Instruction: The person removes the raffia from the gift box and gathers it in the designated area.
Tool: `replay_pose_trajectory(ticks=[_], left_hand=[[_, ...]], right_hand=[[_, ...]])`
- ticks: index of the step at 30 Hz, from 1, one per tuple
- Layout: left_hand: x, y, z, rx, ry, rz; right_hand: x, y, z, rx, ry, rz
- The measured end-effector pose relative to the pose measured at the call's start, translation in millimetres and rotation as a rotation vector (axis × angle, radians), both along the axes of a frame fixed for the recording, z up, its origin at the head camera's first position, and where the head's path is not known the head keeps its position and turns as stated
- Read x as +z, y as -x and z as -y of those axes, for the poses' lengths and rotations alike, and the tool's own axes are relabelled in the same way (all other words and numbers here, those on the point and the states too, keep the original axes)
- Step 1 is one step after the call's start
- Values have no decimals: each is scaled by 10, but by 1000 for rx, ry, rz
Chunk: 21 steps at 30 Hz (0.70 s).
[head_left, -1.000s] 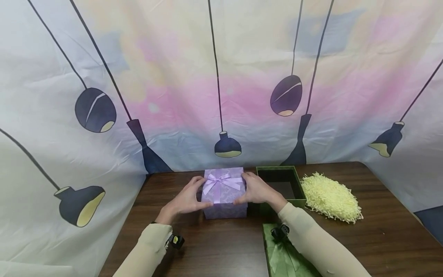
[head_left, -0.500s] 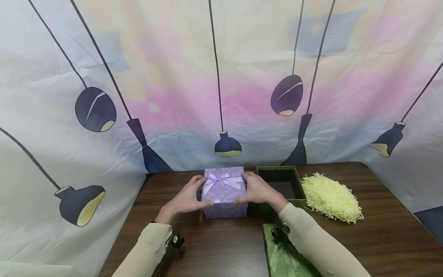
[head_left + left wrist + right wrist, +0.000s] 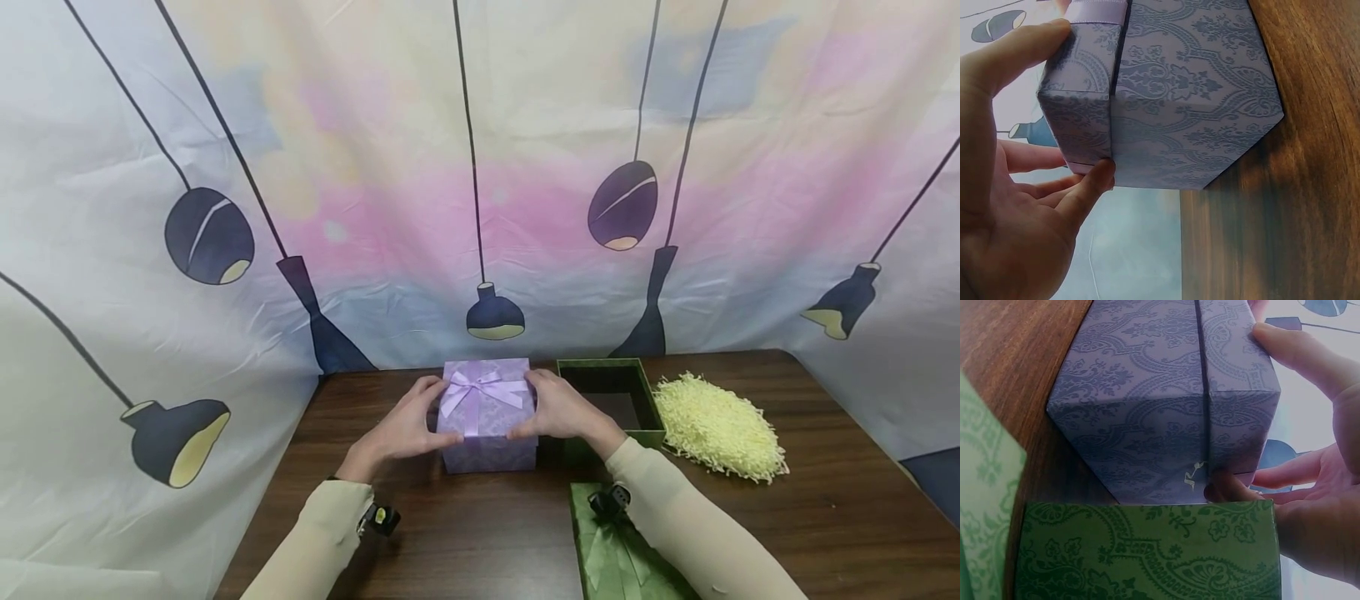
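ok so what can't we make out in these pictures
Inside of the purple box: hidden in all views by its purple lid.
Green lid: head view, partly covered by the right sleeve, cut off by the bottom edge.
Green box: right wrist view, cut off by the bottom edge.
Pale specks on the purple box: right wrist view, too small to identify.
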<state>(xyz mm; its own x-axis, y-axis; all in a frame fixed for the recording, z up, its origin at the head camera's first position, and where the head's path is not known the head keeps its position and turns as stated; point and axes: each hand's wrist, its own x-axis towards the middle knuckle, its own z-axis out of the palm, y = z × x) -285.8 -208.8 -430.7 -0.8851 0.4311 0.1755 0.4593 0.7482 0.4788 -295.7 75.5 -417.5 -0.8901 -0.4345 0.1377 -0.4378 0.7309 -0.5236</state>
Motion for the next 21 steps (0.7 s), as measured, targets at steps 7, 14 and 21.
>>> replay_pose_trajectory(ticks=[7,14,21], left_hand=[[33,-13,-17,-1,-6,-12],[59,-29,-32,-2,-2,-13],[87,-45,-43,-10,-7,-23]], right_hand=[[18,0,-20,9,-8,-27],[35,-6,-38,27,-9,-51],[52,-14,-47,26,-19,-69]])
